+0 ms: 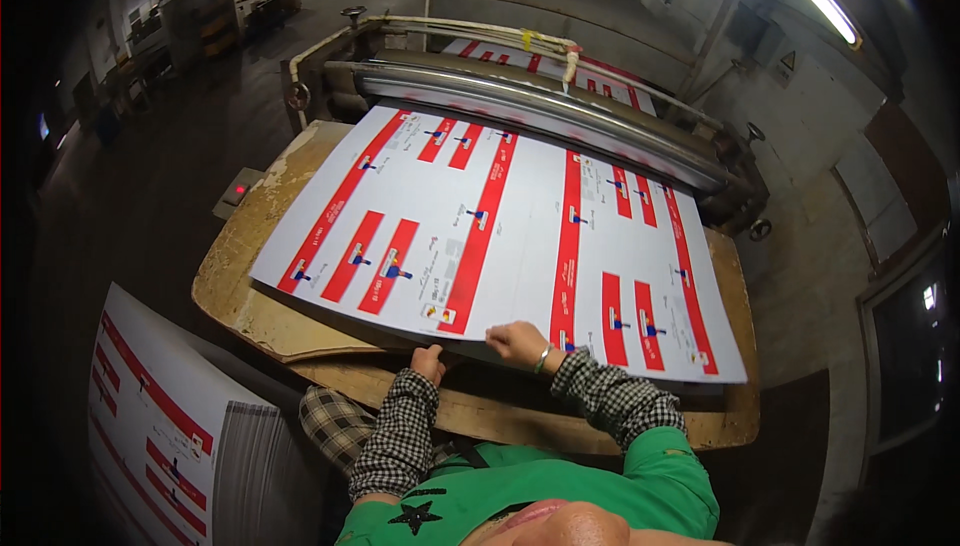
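Left hand [428,364], right hand [518,345] curled at near edge of large white sheet with red bands [525,236], apparently keeping it straight; cannot tell whether pinching. Sheet ahead of hands on worn wooden counter [232,286], far edge at shiny metal roller [460,93].

The sheet [530,216] looks like smooth paper, the roller [540,118] glossy metal, the table [228,291] scuffed wood.
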The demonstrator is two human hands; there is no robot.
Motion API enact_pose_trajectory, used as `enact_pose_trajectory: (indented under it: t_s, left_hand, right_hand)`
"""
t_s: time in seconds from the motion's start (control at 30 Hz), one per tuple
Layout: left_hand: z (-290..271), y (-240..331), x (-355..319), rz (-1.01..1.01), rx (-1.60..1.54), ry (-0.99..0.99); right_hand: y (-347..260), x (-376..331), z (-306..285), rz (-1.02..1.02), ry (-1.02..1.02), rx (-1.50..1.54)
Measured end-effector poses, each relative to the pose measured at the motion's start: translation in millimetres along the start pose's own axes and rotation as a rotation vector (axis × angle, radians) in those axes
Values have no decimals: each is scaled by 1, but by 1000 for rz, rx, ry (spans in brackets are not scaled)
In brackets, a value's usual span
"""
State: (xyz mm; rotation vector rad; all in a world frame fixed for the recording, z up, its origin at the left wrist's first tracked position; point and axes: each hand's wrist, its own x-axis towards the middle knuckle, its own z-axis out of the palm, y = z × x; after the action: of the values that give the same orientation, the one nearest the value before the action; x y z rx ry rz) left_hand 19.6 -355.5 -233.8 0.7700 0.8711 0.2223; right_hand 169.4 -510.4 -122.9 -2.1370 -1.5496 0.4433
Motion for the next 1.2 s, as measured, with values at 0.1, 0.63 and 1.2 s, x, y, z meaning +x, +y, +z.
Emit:
enact_pose_trajectory:
  t_s: [0.1, 0.63, 1.2]
  left_hand:
    - [5, 0, -1, 63, -94, -96]
    - [4, 20, -26, 9, -135, -343]
    - [1, -2, 2, 17, 158, 83]
  right_hand:
    - [20, 9, 23, -86, 47, 8]
    - [9, 15, -3, 8, -368, -190]
    - [22, 2, 8, -19, -169, 44]
